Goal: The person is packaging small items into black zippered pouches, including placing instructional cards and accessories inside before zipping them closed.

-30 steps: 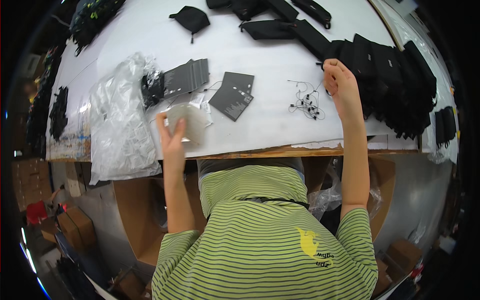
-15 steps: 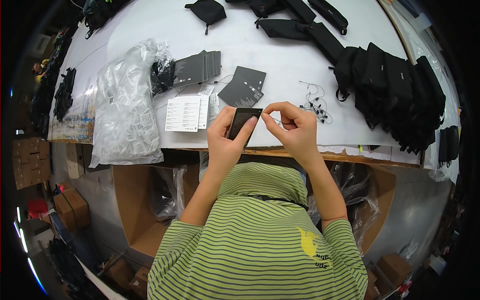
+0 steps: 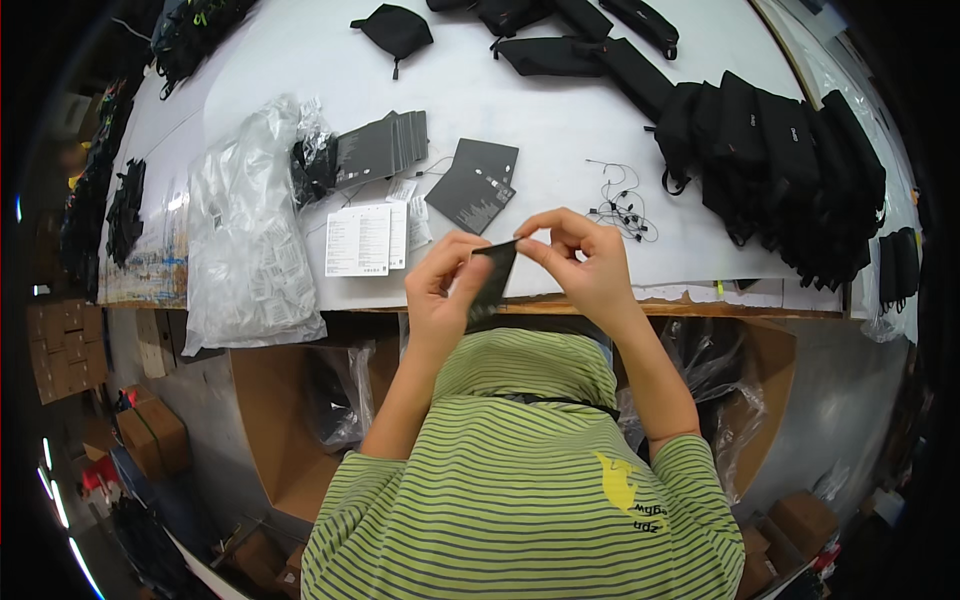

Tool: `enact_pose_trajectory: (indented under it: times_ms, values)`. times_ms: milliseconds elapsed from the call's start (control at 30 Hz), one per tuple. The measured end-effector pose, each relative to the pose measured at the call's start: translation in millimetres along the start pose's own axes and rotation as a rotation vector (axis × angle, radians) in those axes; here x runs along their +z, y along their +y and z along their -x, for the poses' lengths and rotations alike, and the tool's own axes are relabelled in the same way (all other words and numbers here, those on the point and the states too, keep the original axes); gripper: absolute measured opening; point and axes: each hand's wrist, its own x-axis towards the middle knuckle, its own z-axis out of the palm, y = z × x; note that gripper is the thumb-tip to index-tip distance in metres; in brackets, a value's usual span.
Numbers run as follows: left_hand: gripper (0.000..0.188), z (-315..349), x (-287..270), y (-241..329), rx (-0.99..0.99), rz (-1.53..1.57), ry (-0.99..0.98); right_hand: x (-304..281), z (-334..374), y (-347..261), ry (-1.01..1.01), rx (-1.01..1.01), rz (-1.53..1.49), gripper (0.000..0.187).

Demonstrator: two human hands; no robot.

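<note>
A dark card (image 3: pixel 493 278) is hanging slantwise between the person's two hands, just above the front edge of the bench (image 3: pixel 545 115). The left hand (image 3: pixel 440 288) is gripping its left side between thumb and fingers, which are hiding part of it; the right hand (image 3: pixel 578 255) is pinching its upper right corner, too small to tell whether a cord is also being held there.

Just beyond the left hand, white printed cards (image 3: pixel 357 242) are lying beside some small white labels (image 3: pixel 415 213). Two loose dark cards (image 3: pixel 472 182) are overlapping beyond the hands, and a fanned stack of dark cards (image 3: pixel 378 148) is resting farther left. A bulky clear plastic bag (image 3: pixel 250 230) is crowding the left side and drooping over the front edge, with a black bundle (image 3: pixel 315 168) sitting beside it. Beyond the right hand, thin black cords (image 3: pixel 622 212) are lying tangled, and a heap of black pouches (image 3: pixel 765 160) is filling the right side. More pouches (image 3: pixel 550 57) are lying toward the far side.
</note>
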Motion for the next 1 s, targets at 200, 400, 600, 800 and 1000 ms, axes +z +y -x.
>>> enact_pose_trajectory:
  times_ms: [200, 400, 600, 800, 1000]
  values:
    - [0.011, 4, -3, -8, -0.453, 0.437, -0.294, -7, 6, 4, -0.153, 0.063, -0.021, 0.009]
    - [0.009, 4, 0, -3, -0.372, 0.315, -0.295, -10, 9, 21, -0.289, 0.152, -0.247, 0.012]
    - [0.009, 3, 5, -4, -0.288, 0.275, -0.151, -14, 7, 9, -0.458, 0.369, -0.444, 0.014]
    - [0.025, 58, -64, -65, -0.734, 0.219, -0.169, -20, 6, 21, -0.364, 0.392, -0.501, 0.011]
    - [0.03, 423, -165, -249, -1.02, -0.266, 0.707, -28, -3, 27, -0.26, 0.375, -0.613, 0.011]
